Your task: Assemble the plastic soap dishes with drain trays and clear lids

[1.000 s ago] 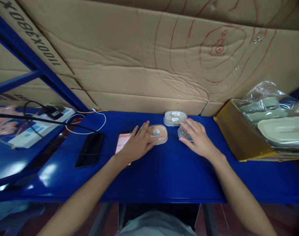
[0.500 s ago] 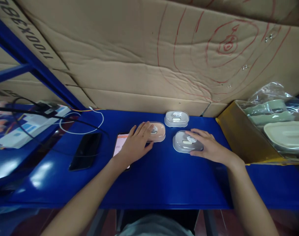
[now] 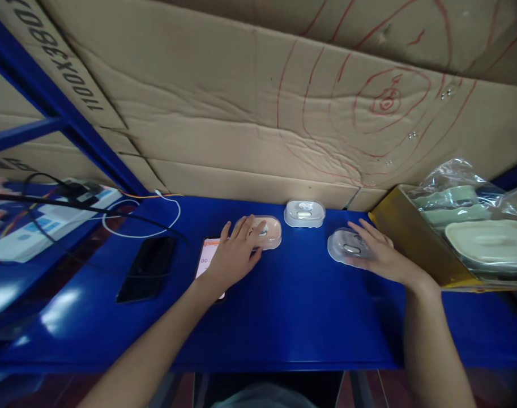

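On the blue table, three small oval cases with clear covers lie in view. My left hand [image 3: 236,252] rests with spread fingers over the left side of the pinkish case [image 3: 270,232]. At the right, my right hand [image 3: 381,252] has its fingers around the right side of the grey case [image 3: 345,245], thumb low and fingers above. The whitish case [image 3: 304,213] stands behind and between them, touched by neither hand. A lit phone [image 3: 207,255] lies partly under my left hand and wrist.
A dark phone [image 3: 145,269] and a white cable [image 3: 177,218] lie at the left, near a white power strip [image 3: 41,224]. A cardboard box [image 3: 423,243] with plastic-wrapped green dishes stands right. A cardboard wall [image 3: 199,113] rises behind.
My right hand and the grey case have moved to the right, away from the other two cases. My left hand stays on the pinkish case. The camera view has shifted slightly.
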A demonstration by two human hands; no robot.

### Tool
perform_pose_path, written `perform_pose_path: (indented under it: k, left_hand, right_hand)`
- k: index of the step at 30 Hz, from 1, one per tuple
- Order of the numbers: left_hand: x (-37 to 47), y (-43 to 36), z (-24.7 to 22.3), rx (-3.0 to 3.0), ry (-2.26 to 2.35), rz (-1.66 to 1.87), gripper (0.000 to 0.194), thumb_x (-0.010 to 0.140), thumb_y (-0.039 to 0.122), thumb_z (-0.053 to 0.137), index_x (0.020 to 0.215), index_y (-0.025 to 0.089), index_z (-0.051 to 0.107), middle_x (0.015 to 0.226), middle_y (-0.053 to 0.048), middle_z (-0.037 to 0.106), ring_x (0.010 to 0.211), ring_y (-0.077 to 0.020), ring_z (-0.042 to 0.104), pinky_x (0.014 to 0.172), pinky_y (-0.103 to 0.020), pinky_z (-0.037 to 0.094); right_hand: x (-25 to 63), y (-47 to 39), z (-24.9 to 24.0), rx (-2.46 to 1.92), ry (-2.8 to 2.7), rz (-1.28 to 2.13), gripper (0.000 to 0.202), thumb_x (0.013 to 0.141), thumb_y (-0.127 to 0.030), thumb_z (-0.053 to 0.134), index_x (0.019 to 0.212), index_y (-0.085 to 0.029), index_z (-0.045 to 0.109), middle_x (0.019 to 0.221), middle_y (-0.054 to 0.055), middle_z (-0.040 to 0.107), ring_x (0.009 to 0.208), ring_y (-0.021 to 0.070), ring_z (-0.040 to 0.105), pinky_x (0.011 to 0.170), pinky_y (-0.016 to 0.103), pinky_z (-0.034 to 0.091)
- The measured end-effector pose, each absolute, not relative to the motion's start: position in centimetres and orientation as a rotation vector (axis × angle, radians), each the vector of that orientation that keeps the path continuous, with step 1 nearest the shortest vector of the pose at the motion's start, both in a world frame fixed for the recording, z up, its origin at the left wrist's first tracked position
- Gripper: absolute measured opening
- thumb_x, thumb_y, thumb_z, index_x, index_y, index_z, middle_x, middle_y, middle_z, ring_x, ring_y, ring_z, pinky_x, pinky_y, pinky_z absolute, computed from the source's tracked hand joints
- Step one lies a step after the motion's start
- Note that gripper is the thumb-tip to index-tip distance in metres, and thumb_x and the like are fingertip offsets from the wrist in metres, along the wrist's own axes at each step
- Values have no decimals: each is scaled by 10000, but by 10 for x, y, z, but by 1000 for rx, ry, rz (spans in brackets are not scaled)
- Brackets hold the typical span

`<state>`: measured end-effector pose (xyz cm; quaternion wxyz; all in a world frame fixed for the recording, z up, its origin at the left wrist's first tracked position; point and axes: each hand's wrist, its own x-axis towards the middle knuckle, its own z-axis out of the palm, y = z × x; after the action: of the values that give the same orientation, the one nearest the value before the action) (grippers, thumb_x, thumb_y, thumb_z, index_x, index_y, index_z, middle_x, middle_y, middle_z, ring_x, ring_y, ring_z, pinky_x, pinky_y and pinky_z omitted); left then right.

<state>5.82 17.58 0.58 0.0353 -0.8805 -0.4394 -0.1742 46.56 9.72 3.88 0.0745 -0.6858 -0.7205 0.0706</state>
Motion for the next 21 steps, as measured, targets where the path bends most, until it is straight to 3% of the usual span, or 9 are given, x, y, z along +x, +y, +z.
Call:
perform_pose_path:
  k: [3, 6, 12, 21]
  left_hand:
    - [57, 177, 4, -2702, -1337, -550, 509, 1038, 254, 495, 1543, 193, 508, 1640, -229, 465, 1520, -436, 442, 1216, -685, 318]
    - [54, 179, 3, -2693, -1325, -584, 492, 1047, 262, 505, 1537, 221, 512, 1643, -211, 470, 1516, -425, 451, 1212, -682, 332]
    - [53, 181, 3, -2665, -1323, -534, 491, 1050, 250, 514, 1540, 208, 518, 1632, -213, 484, 1505, -421, 466, 1186, -666, 375]
    - [57, 177, 0, -2703, -1323, -562, 519, 1055, 249, 513, 1572, 202, 513, 1657, -215, 447, 1529, -428, 427, 1187, -649, 380]
  right_hand:
    - [426, 125, 48, -1871, -2188, 89, 788, 1006, -665, 523, 1664, -272, 339, 1766, 169, 249, 1623, 388, 259, 1271, 630, 267]
    - [403, 152, 61, -1838, -2264, 177, 741, 1031, -622, 510, 1657, -255, 360, 1778, 180, 204, 1631, 404, 223, 1264, 673, 249]
    - [436, 142, 61, -1744, -2197, 236, 661, 1044, -664, 487, 1589, -289, 470, 1660, 141, 476, 1563, 336, 409, 1251, 596, 351]
    - [448, 103, 13, -1891, -2230, -44, 647, 1083, -649, 381, 1597, -268, 472, 1610, 139, 537, 1483, 366, 502, 1183, 602, 409]
